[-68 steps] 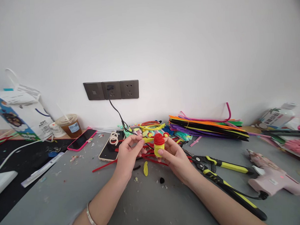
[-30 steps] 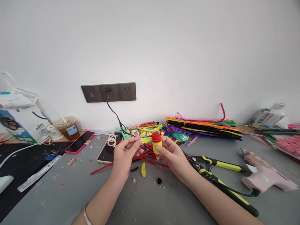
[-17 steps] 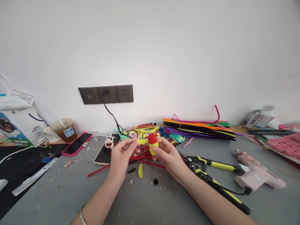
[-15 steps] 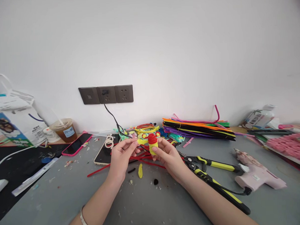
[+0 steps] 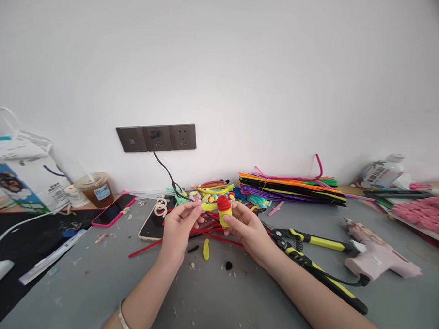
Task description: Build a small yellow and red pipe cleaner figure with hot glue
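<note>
My right hand (image 5: pixel 249 231) pinches a small pipe-cleaner figure (image 5: pixel 224 210) with a yellow coiled body and a red coiled top, held upright above the grey table (image 5: pixel 218 300). My left hand (image 5: pixel 180 227) is closed in a pinch on a yellow pipe-cleaner end (image 5: pixel 208 206) that runs into the figure's left side. Both hands hover just in front of a heap of red and yellow pipe cleaners (image 5: pixel 209 191). A loose yellow piece (image 5: pixel 205 249) and a black pompom (image 5: pixel 228 266) lie on the table below the hands.
Yellow-handled pliers (image 5: pixel 310 252) and a pink glue gun (image 5: pixel 376 254) lie to the right. A stack of coloured pipe cleaners (image 5: pixel 289 185) sits by the wall. Two phones (image 5: pixel 114 209), an iced drink cup (image 5: pixel 95 189), a paper bag (image 5: pixel 19 173) and wall sockets (image 5: pixel 156 137) are to the left.
The hands and the figure have kept their grip and pose; the view has shifted slightly, so everything sits a little lower and left than 2.3 s ago.
</note>
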The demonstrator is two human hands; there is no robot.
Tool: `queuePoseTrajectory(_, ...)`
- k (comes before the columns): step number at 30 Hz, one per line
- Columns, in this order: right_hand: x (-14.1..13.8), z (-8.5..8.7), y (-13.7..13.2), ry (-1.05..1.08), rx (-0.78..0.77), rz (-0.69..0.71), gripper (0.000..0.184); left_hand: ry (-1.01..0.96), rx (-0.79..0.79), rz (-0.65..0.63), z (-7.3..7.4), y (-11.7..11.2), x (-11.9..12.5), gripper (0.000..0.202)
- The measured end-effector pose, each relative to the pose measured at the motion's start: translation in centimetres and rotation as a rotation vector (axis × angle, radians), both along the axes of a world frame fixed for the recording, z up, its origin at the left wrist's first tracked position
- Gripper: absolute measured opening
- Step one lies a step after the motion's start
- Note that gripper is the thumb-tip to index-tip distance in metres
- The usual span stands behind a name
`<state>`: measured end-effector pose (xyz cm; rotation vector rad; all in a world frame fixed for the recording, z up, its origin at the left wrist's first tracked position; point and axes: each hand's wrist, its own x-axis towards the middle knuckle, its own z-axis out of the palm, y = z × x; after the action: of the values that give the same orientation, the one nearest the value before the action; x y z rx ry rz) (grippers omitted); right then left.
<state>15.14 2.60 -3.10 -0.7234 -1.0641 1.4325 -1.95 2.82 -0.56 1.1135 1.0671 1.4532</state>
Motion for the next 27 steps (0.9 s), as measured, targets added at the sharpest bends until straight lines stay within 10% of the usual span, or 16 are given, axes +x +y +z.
queuePoseTrajectory(27,-0.06,0.17,-0.13,0.003,0.002,0.015,0.032,0.038,0.002,-0.031,0.2,-0.26,0.17,0.032)
